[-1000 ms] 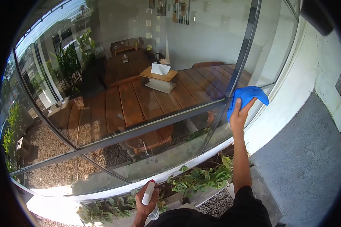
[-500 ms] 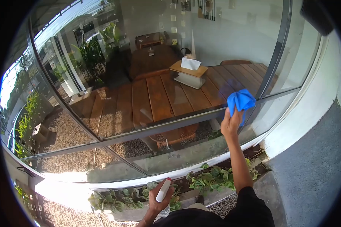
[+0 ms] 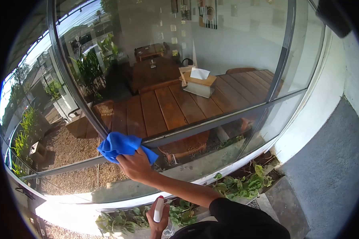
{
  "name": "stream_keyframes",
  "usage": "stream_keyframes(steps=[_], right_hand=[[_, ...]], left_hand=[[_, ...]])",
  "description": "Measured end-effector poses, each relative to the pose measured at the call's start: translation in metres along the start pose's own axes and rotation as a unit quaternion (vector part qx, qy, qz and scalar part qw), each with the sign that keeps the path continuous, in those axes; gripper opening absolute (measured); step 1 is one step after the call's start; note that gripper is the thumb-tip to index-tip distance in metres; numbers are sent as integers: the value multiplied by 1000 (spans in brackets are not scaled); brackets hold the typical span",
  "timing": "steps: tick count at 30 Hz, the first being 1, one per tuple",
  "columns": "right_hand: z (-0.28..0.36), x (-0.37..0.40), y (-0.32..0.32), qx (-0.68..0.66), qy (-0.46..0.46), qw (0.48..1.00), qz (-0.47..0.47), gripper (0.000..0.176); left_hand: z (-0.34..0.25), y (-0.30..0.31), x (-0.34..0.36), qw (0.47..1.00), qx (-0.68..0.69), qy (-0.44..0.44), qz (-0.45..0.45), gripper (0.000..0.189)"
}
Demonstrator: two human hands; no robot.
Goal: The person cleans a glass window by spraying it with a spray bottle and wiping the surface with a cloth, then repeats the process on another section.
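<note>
My right hand is closed around a bunched blue cloth. It presses the cloth to the dark metal window frame, where the upright bar meets the crossbar at the lower left of the large glass pane. Low in the view, my left hand grips a spray bottle with a white head and a red tip. Part of its clear body shows beside my hand, above the planter and apart from the window.
Leafy plants grow in a planter below the window. A grey and white wall rises on the right. Behind the glass are a wooden table and a tissue box. Gravel and greenery show at the left.
My right hand has carried the blue cloth from the right end of the crossbar to the left joint, so my arm now reaches across my front. My left hand has shifted slightly left and down.
</note>
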State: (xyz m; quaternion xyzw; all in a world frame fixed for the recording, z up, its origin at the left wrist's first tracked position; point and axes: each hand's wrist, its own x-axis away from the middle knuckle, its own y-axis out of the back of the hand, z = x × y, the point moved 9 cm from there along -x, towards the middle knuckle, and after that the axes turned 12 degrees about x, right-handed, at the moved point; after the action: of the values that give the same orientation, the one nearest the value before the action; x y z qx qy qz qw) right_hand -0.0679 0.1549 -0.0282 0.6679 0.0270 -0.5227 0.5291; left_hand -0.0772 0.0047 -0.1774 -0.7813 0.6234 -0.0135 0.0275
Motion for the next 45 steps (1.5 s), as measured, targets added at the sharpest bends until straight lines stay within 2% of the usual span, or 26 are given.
stream_keyframes(steps=[2, 5, 6, 7, 9, 12, 17, 19, 20, 21, 23, 25, 27, 28, 29, 31, 34, 36, 37, 39, 41, 42, 43, 44, 45], right_hand=[[9, -6, 36, -15, -7, 983, -183, 27], [0, -2, 31, 37, 20, 987, -155, 26], [-6, 1, 18, 28, 15, 996, -84, 30], [-12, 3, 25, 36, 7, 996, -82, 30], [-11, 6, 53, 89, 67, 981, -160, 33], [-35, 20, 66, 109, 96, 980, -133, 33], [-99, 50, 122, 144, 82, 976, -144, 27], [-139, 67, 136, 172, 53, 978, -106, 25], [-166, 80, 141, 201, 39, 975, -91, 24], [-191, 91, 146, 231, 24, 970, -75, 24], [-224, 107, 192, 245, -16, 956, -162, 27], [-268, 127, 223, 258, -57, 951, -158, 32], [-328, 159, 246, 253, -139, 948, -135, 39], [-352, 176, 264, 254, -163, 939, -162, 40], [-374, 188, 280, 253, -186, 930, -193, 42], [-413, 213, 306, 221, -266, 905, -249, 45], [-420, 218, 303, 242, -256, 908, -229, 47], [-418, 219, 302, -28, -354, 894, -274, 47], [-401, 213, 310, -107, -385, 851, -341, 44], [-411, 214, 309, -120, -357, 823, -426, 42], [-396, 181, 297, -149, -368, 836, -380, 44], [-369, 149, 298, 37, -289, 891, -350, 45], [-331, 114, 291, 222, -196, 904, -307, 46], [-319, 98, 279, 125, -213, 913, -324, 48], [-303, 89, 273, 121, -210, 916, -321, 48]], left_hand=[[1, 13, 3, 1000, -17, -6, -4, 36], [14, 22, 2, 999, -16, -41, -1, 40], [24, 25, 2, 999, -10, -42, 2, 40], [22, 22, 0, 999, -5, -44, 4, 41], [22, 12, 1, 1000, -9, -18, 10, 42], [32, 9, 0, 999, 10, -28, 13, 44], [24, -17, 1, 999, 42, -2, -1, 45], [34, -19, -2, 1000, 20, -4, 3, 45], [35, -22, -3, 982, -174, -72, 28, 32], [36, -26, -5, 982, -171, -70, 28, 32], [37, -38, -7, 999, 12, -38, 20, 45], [35, -49, -6, 999, 14, -28, 19, 43], [37, -58, -6, 999, 7, -30, 29, 42], [20, -71, -2, 998, 46, -16, 29, 41], [30, -70, -2, 999, 50, 6, 12, 41], [45, -71, -6, 999, 14, -26, 18, 40], [43, -79, -3, 1000, 21, -6, 11, 40], [42, -77, 1, 999, 30, -24, 27, 41], [39, -75, 3, 999, 26, -9, 19, 41], [26, -69, 7, 999, 29, -33, 23, 40], [22, -61, 9, 999, 36, -25, 5, 40], [22, -53, 12, 999, 42, -15, -3, 40], [26, -44, 12, 999, 43, -15, -12, 40], [29, -38, 12, 999, 20, -48, -8, 40], [28, -32, 14, 997, -2, -81, -2, 39]])
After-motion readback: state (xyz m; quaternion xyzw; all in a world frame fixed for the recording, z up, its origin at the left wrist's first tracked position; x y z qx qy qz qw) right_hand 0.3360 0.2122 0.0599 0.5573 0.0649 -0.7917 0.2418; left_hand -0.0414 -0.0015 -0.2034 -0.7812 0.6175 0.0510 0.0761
